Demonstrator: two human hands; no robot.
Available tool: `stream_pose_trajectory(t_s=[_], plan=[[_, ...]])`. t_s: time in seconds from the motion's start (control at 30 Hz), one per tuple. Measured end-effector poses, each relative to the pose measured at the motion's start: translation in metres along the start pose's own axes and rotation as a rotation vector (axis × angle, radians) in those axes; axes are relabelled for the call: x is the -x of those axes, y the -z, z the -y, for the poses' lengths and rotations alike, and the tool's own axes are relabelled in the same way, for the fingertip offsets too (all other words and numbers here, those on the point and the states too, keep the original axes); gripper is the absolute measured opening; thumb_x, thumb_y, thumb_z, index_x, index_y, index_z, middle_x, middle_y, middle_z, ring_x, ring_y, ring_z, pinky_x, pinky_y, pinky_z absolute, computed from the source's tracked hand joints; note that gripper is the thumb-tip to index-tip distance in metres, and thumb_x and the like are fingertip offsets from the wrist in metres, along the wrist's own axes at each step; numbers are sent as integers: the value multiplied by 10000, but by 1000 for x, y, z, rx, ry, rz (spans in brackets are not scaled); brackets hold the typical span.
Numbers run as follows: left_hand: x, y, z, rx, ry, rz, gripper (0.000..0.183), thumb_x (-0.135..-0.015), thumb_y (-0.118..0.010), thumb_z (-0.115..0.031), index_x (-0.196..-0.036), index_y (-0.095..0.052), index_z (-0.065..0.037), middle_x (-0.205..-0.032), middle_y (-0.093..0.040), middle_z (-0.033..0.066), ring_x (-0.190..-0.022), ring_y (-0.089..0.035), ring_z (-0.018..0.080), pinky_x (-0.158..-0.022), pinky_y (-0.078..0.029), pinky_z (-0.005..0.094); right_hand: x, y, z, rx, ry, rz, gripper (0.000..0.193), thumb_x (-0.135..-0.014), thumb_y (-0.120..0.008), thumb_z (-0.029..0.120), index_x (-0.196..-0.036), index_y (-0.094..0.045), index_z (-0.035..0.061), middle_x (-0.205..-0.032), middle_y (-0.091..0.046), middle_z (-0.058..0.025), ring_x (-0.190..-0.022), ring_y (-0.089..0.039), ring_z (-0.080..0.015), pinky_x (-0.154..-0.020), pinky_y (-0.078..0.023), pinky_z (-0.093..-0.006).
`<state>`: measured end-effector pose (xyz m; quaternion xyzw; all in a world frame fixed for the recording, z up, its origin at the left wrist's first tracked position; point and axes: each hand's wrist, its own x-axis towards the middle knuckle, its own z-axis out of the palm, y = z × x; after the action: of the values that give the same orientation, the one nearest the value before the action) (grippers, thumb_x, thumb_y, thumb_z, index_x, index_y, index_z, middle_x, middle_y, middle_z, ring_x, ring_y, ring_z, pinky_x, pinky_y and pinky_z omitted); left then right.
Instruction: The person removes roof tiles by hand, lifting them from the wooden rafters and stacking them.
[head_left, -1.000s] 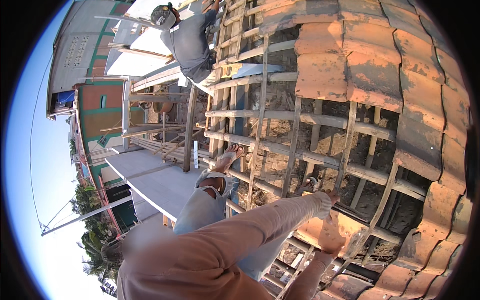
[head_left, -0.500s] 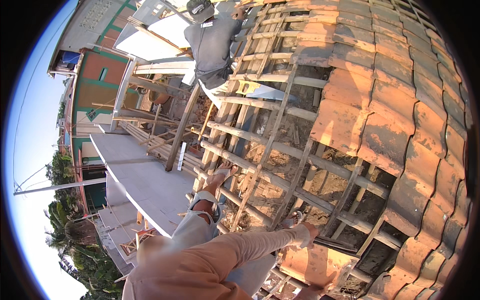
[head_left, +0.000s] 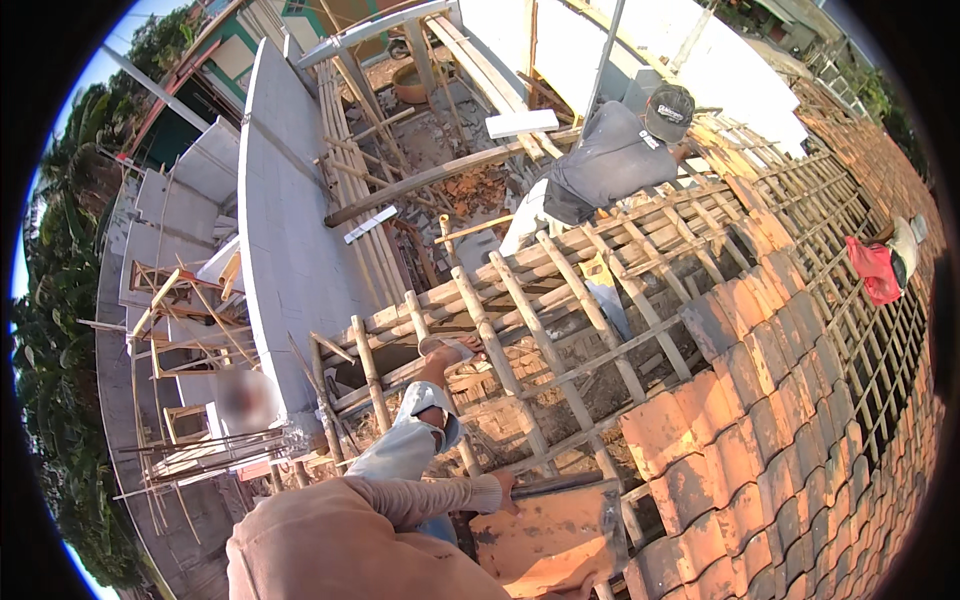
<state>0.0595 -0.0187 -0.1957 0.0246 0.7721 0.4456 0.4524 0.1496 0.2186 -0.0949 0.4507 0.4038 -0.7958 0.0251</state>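
Observation:
A weathered orange clay roof tile (head_left: 548, 538) is held low in front of me, over the bamboo roof frame. My left hand (head_left: 507, 493) is closed on its upper left edge, beside a dark strip along the tile's top. At the picture's lower edge only a small part of my right hand (head_left: 582, 591) shows, against the tile's lower edge; its fingers are mostly hidden. Just right of the held tile begin the overlapping rows of laid tiles (head_left: 690, 500). My foot in a sandal (head_left: 452, 349) rests on the bamboo poles (head_left: 490, 335).
Gaps open between the poles. A handsaw with a yellow handle (head_left: 597, 270) lies among them. A co-worker in a dark shirt (head_left: 620, 150) crouches ahead; another person in red (head_left: 875, 270) is far right. A grey block wall (head_left: 290, 200) stands left, with a drop beyond.
My view has swung, bringing more of the roof at right and the second person into sight. The tile and my left hand appear further left, with the hand still on the tile's edge.

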Motion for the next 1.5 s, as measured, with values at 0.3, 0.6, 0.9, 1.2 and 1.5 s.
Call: stream_pose_trajectory(t_s=[0.3,0.6,0.9,1.2,1.5], plan=[[99,440,-53,288,146,-658,865,-669,-688,-602,-1176,-521,80,-1091,-586,255,-1021,-574,338,-870,-460,380,-68,-485,74,106,67,1028,559,-940,-362,444,-1356,-330,73,-1349,-403,-148,-1191,-446,-327,-974,-396,-477],[471,713,2,-163,-237,-2002,889,-763,-587,-617,-1316,-359,42,-1195,-537,217,-1127,-509,263,-965,-370,364,-33,-668,53,648,158,840,1027,-748,-529,674,-1442,-79,66,-1465,-61,-257,-1362,-83,-396,-1030,-103,-610],[275,264,319,732,561,-1109,522,-839,-566,-506,-1058,-622,-36,-701,-576,66,-655,-544,149,-602,-442,295,-196,-107,-59,2009,-113,13,846,-754,-588,573,-1317,-394,-29,-1326,-432,-219,-1180,-454,-368,-933,-402,-435],[182,47,252,520,694,-404,318,-832,-563,-208,-1129,-591,-97,-1096,-611,132,-1009,-579,311,-862,-474,371,-128,20,-21,1981,-218,-297,738,-708,-687,420,-1215,-471,-70,-1195,-523,-263,-1128,-503,-369,-937,-426,-401],[208,106,196,620,600,-813,414,-846,-576,-422,-956,-651,-30,-773,-647,88,-715,-594,180,-648,-474,342,-118,-131,-48,1598,252,18,564,-761,-665,311,-1178,-481,-22,-1170,-518,-233,-1083,-507,-365,-933,-403,-410]])
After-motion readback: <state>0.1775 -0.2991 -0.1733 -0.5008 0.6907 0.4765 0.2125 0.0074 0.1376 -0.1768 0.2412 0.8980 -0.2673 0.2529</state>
